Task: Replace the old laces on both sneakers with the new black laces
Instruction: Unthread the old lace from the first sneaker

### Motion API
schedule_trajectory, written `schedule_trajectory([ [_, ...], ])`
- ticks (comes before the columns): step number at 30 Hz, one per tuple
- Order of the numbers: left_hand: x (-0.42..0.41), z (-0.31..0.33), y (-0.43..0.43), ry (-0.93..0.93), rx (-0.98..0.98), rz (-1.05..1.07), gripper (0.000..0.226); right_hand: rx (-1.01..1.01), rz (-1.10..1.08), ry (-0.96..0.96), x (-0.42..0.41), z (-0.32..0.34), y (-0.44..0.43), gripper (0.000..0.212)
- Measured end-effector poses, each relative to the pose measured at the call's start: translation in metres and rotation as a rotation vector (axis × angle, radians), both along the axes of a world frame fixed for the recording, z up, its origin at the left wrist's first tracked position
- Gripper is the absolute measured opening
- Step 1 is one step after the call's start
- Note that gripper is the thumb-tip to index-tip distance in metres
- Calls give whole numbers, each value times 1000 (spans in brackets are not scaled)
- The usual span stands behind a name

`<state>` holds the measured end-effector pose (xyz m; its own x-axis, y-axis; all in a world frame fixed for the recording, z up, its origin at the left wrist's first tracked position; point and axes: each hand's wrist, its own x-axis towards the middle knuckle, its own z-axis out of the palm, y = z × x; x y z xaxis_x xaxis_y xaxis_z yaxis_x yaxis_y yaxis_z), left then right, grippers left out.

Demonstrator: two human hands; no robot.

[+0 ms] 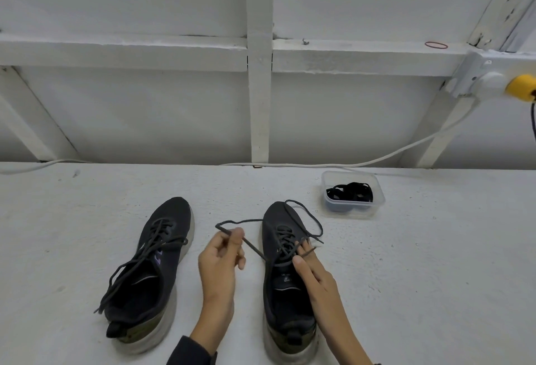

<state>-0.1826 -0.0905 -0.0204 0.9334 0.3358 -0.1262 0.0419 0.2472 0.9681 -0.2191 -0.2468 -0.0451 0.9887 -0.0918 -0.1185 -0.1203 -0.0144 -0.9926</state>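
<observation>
The right sneaker (pixel 275 219) stands toe away from the person on a white surface (pixel 72 225), its old lace (pixel 314 221) partly loosened: one strand loops out past the toe to the right, and another runs left from the eyelets. The left hand (pixel 220 263) pinches that left strand between thumb and fingertips, lifted just beside the shoe, with the strand's free end bending back toward the toe. The right hand (pixel 314 276) lies on the shoe's upper with its fingers (pixel 304 248) stretched fairly straight across the lacing; a strand crosses them, but whether any finger hooks it cannot be told. The left sneaker (pixel 165 234) stands well apart on the left, also toe away, its lace (pixel 121 277) threaded but untied, the ends trailing down over the collar toward the heel. Beyond the right sneaker, near the back edge, sits a clear plastic container (pixel 378 203) without a lid, holding a bundle of new black laces (pixel 352 192). A white cable (pixel 406 150) runs along the back to a yellow plug (pixel 522 87) at the far right, and a red rubber band (pixel 436 44) lies on a white ledge above.
</observation>
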Motion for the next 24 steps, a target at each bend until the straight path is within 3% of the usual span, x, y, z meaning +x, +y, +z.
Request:
schedule_trajectory([
  [2, 3, 2, 1, 13, -22, 4, 25, -1, -1, -1, 0, 0, 0, 31],
  [6, -5, -2, -4, 49, 44, -213, 41, -4, 19, -16, 0, 3, 0, 28],
  [10, -14, -10, -9, 61, 186, -400, 21, 12, 7, 1, 1, 2, 0, 30],
  [12, -12, -9, -7, 39, 226, -363, 14, 10, 1, 14, 1, 0, 0, 27],
  [16, -7, -4, -6, 28, 49, -108, 19, -5, 9, 46, 1, -3, -1, 58],
  [18, -6, -3, -8, 35, 6, -68, 23, -17, 14, 46, 0, -3, -1, 58],
  [21, -8, -3, -9, 69, 22, -161, 30, -22, 17, 45, 1, -5, -2, 49],
  [24, -14, -4, -8, 67, 128, -314, 24, 2, 24, 45, 2, -4, -1, 46],
])
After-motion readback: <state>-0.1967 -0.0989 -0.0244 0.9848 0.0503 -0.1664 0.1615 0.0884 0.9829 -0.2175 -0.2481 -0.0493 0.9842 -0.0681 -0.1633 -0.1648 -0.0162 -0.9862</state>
